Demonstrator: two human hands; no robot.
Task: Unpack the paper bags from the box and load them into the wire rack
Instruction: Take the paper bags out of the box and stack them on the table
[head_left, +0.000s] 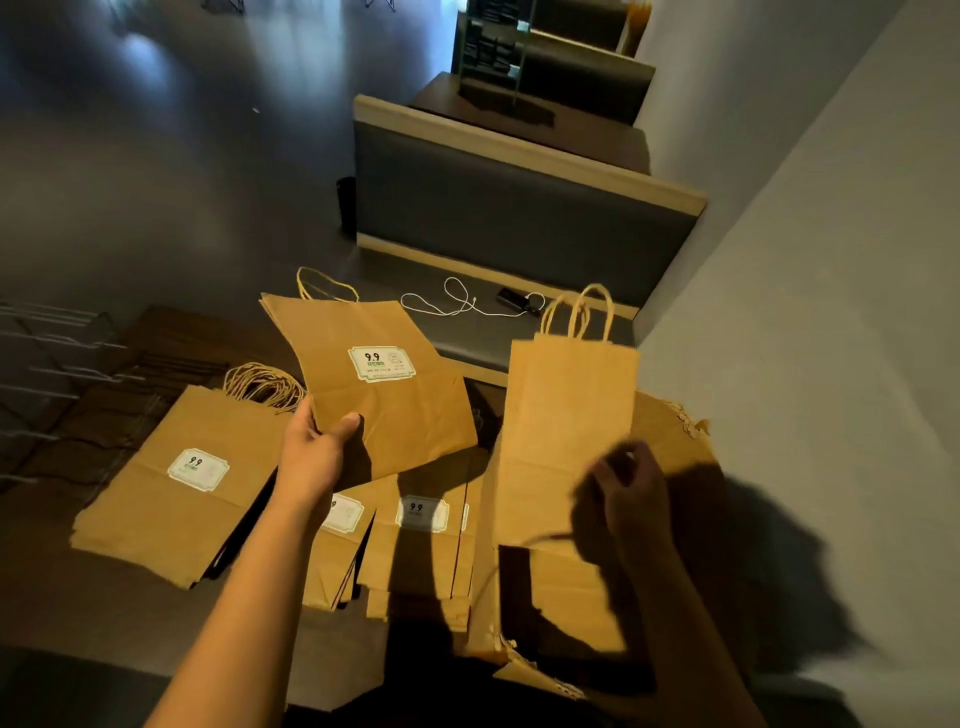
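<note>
Two bags are lifted above the box: the left hand pinches a labelled bag, the right hand a narrow bag. Such thin grips may slip while reaching the wire rack far left of the box.

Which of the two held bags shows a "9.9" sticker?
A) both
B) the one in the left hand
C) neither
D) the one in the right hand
B: the bag gripped by the left hand shows the sticker; the narrow bag in the right hand faces us plain.
</note>
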